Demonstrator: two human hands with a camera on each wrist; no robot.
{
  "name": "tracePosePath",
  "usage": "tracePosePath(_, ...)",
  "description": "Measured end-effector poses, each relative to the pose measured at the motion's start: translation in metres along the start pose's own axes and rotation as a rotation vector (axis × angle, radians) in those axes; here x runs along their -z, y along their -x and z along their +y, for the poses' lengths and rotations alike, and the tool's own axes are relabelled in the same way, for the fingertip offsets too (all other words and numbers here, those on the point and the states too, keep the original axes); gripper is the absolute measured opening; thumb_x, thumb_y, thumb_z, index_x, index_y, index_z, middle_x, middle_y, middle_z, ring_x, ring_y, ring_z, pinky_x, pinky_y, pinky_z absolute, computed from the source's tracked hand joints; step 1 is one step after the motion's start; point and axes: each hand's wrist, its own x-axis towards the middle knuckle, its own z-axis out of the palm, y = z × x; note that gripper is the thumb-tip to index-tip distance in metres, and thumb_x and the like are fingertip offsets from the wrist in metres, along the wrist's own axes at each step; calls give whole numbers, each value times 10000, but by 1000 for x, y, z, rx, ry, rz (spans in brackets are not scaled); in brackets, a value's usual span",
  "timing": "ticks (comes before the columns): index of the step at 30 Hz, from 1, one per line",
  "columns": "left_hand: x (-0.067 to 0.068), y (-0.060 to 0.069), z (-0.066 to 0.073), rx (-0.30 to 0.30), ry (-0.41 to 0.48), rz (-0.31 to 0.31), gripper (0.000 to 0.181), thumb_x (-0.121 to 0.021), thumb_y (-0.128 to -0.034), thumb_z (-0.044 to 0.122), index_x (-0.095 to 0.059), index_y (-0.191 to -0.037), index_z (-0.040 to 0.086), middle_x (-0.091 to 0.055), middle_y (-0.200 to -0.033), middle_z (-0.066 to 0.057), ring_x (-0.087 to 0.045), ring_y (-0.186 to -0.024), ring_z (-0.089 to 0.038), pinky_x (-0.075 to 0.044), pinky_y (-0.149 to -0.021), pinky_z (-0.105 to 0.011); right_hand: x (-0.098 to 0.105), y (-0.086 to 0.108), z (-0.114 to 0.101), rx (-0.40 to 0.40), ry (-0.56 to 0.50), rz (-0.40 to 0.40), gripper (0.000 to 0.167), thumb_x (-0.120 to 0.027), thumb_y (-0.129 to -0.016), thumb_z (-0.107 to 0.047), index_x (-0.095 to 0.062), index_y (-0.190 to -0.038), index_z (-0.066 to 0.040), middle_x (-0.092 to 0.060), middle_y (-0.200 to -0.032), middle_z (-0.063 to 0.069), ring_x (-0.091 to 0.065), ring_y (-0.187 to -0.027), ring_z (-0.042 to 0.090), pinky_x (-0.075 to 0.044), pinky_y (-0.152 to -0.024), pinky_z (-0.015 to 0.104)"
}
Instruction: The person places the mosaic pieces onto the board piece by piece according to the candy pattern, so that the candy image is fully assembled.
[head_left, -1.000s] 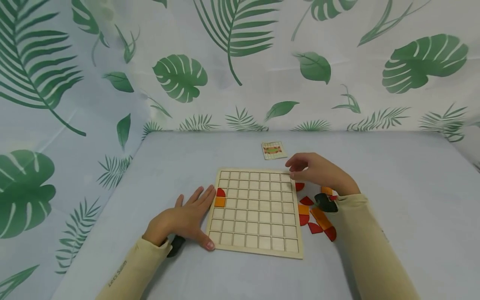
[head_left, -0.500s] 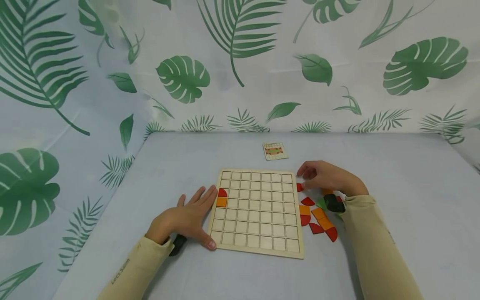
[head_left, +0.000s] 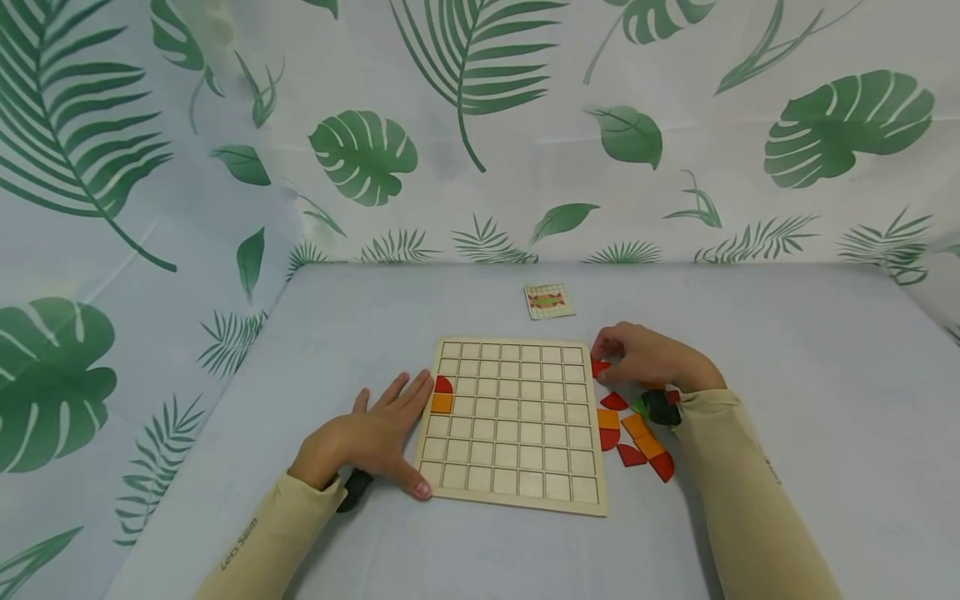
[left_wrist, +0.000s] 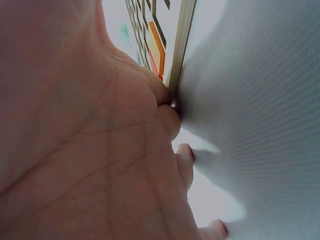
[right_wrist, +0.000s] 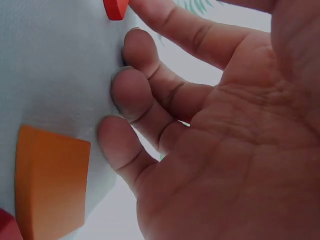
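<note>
A square wooden grid board (head_left: 517,425) lies flat on the table. Along its left edge my left hand (head_left: 371,442) rests with spread fingers, fingertips and thumb touching the frame. In the board's leftmost column sit a red quarter-round piece (head_left: 443,385) and an orange square piece (head_left: 442,403). My right hand (head_left: 652,354), beyond the right edge, pinches a red wooden piece (head_left: 600,368) between thumb and index finger. The right wrist view shows that red piece (right_wrist: 116,9) at the index fingertip, the other fingers curled close to the table; the thumb tip is out of frame.
Several loose pieces lie right of the board, among them an orange square (head_left: 608,419), an orange pair (head_left: 638,434) and a red piece (head_left: 632,455). A green piece (head_left: 639,405) is partly hidden by the right wrist camera (head_left: 663,408). A pattern card (head_left: 549,301) lies behind the board.
My right hand has moved right and down from the board's top right corner to the red piece, its thumb and index finger now around it. The left hand has stayed in place.
</note>
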Motion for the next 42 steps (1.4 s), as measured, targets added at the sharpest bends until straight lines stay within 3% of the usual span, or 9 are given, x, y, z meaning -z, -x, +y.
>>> tracePosePath(11,-1,-1,-1,-2,16,4,1467,-980,-722,545,-19,-1726,75,28,-1798,-73,104,-1637,-305,34,-1222,-721,2,-4,0,-29,7,41,200,-775,-930,-98,-619,-1038,-34,-577,-942,85,-546,-934,285,-473,-783,397)
tracePosePath(21,-1,-3,-2,1,12,-3,1477,-973,-718,571,-11,-1728,87,35,-1799,-59,106,-1638,-299,30,-1220,-726,7,-1,-6,-33,-19,146,130,-649,-1019,-94,-655,-1113,-4,-645,-1027,120,-578,-969,307,-505,-859,428)
tracePosePath(28,-1,-2,-2,0,10,-2,1478,-974,-719,569,-8,-1728,87,40,-1799,-56,108,-1638,-294,32,-1221,-724,5,-2,-17,24,-133,197,189,-650,-1064,-132,-667,-1170,24,-689,-1052,142,-635,-887,270,-529,-831,405)
tracePosePath(35,-1,0,-1,-4,10,0,1469,-980,-723,542,-14,-1727,78,38,-1798,-71,100,-1637,-308,29,-1222,-722,-3,-8,-27,82,-258,194,191,-672,-1067,-152,-676,-1168,10,-712,-979,139,-655,-830,253,-539,-856,426)
tracePosePath(42,-1,0,-2,-3,5,1,1471,-982,-719,542,-16,-1728,82,36,-1799,-65,101,-1638,-303,31,-1225,-716,-11,-11,-40,136,-359,179,162,-652,-1068,-111,-689,-1160,17,-737,-957,172,-708,-873,316,-539,-942,442)
